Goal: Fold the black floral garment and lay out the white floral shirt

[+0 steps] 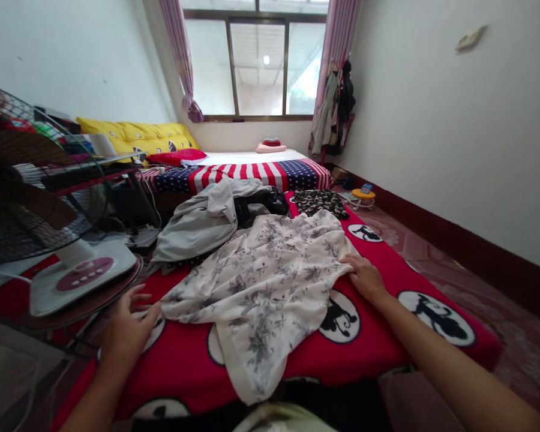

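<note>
A white blouse with grey flowers point(270, 270) lies spread and wrinkled on a red cloth with round black-and-white prints point(342, 360). Its lower end reaches toward me over the near edge. At the blouse's left corner is my left hand point(132, 321), fingers apart, with the thumb beside or touching the fabric. My right hand point(364, 277) is closed on the blouse's right edge, the fabric drawn slightly toward it. Just behind the blouse sits a pile of clothes with a light grey garment point(198, 219) on top. A dark floral garment point(321, 203) lies flat at the back right.
To the left, an electric fan point(83, 270) stands on a round stool close to the red cloth. Beyond the clothes is a bed with a stars-and-stripes cover point(238, 176). A small yellow stool point(363, 194) stands on the floor by the right wall.
</note>
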Motion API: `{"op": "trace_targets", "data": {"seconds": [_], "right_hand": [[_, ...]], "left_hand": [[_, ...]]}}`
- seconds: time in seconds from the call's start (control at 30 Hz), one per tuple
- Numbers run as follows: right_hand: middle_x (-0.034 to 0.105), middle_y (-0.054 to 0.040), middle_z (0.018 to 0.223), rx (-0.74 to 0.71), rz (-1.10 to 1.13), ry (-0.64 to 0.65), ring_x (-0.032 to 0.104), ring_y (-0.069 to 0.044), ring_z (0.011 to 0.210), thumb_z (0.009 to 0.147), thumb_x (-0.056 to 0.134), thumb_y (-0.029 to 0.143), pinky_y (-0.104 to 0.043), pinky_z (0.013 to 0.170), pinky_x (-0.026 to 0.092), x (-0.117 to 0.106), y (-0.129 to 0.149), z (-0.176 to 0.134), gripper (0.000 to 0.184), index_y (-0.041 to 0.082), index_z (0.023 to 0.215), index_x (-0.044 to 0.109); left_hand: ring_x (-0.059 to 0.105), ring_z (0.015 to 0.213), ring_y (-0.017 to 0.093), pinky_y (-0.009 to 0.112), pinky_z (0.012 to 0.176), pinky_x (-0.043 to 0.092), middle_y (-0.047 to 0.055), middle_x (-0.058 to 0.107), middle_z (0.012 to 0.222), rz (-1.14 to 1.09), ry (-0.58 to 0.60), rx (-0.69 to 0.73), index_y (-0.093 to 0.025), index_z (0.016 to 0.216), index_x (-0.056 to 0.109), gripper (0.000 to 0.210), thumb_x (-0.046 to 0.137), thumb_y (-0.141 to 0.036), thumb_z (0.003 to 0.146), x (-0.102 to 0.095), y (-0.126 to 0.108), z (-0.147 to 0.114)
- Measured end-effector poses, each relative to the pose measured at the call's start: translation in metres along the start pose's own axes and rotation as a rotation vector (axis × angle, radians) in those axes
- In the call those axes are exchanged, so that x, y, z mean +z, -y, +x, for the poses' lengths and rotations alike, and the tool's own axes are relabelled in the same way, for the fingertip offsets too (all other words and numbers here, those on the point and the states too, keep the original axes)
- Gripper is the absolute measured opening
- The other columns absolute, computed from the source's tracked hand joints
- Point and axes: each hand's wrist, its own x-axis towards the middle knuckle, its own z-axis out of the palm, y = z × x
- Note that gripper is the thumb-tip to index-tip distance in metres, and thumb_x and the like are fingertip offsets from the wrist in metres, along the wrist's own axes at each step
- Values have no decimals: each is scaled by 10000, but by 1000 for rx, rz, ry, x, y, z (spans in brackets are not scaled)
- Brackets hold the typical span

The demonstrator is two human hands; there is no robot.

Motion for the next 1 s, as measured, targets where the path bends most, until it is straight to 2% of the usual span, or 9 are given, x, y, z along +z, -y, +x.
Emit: {"op": "trace_targets", "data": {"seconds": [0.1, 0.23, 0.33, 0.5, 0.6, 0.7, 0.8, 0.9, 1.0], "right_hand": [[725, -54, 987, 129, 117, -71, 633, -265, 980, 689, 481, 92, -393, 887, 463, -15, -6, 3, 413, 236, 993, 721], [721, -31, 825, 326, 426, -383, 619, -274, 962, 635, 526, 104, -444, 975, 414, -48, -19, 2, 329, 218, 867, 729], [705, -43, 838, 355, 498, -498, 602, -286, 1022, 625, 537, 128, -495, 1067, 340, -70, -30, -7, 261, 254, 776, 708], [700, -122, 858, 423, 392, -413, 595, -366, 1061, 595, 564, 211, -580, 1067, 329, -81, -56, -23, 235, 284, 776, 695], [704, -132, 919, 398, 333, -388, 601, -365, 1063, 622, 549, 243, -594, 1054, 352, -77, -61, -20, 257, 286, 827, 697], [705, -97, 955, 391, 386, -327, 584, -361, 1092, 580, 580, 166, -599, 1084, 316, -76, -46, -12, 292, 286, 811, 713], [675, -64, 1100, 265, 407, -270, 533, -334, 1171, 518, 561, 77, -529, 1121, 289, -76, -19, -4, 406, 283, 824, 731], [652, -34, 1181, 94, 354, -143, 511, -327, 1203, 443, 487, 39, -513, 1121, 284, -69, 8, -1, 555, 268, 878, 745], [679, -20, 1145, 69, 434, 37, 535, -338, 1174, 392, 437, 40, -521, 1103, 299, -57, 36, 0, 572, 258, 810, 762]], "left_hand": [[646, 956, 252, 394, 864, 526, 79, 653, 1063, -6, 28, 215, -213, 1136, 581, 411, 548, -426, 786, 3, -33, 5], [577, 1110, 254, 415, 1023, 428, 77, 620, 1149, -71, 192, 476, -231, 1031, 664, 304, 538, -414, 824, 28, -77, 3], [518, 1204, 279, 440, 1057, 397, 105, 543, 1282, -67, 276, 487, -219, 1160, 632, 421, 591, -432, 799, 57, -90, -1], [499, 1231, 308, 465, 1051, 395, 153, 532, 1311, -28, 288, 402, -170, 1312, 519, 633, 645, -446, 757, 95, -93, 4], [556, 1168, 291, 439, 1006, 436, 133, 587, 1266, -30, 299, 362, -191, 1366, 469, 671, 644, -299, 728, 102, -96, 12], [606, 1100, 254, 377, 977, 450, 84, 660, 1192, -66, 413, 425, -229, 1263, 586, 584, 556, -137, 687, 89, -98, 11], [651, 925, 237, 309, 831, 481, 49, 728, 981, -58, 578, 448, -238, 998, 727, 392, 531, -147, 670, 55, -99, 0], [586, 618, 169, 228, 567, 402, 2, 677, 661, -15, 917, 381, -208, 758, 739, 201, 552, -269, 719, 12, -99, -10], [484, 501, 125, 216, 483, 299, -25, 587, 534, 35, 1175, 331, -182, 649, 707, 289, 575, -417, 754, -16, -95, -6]]}}
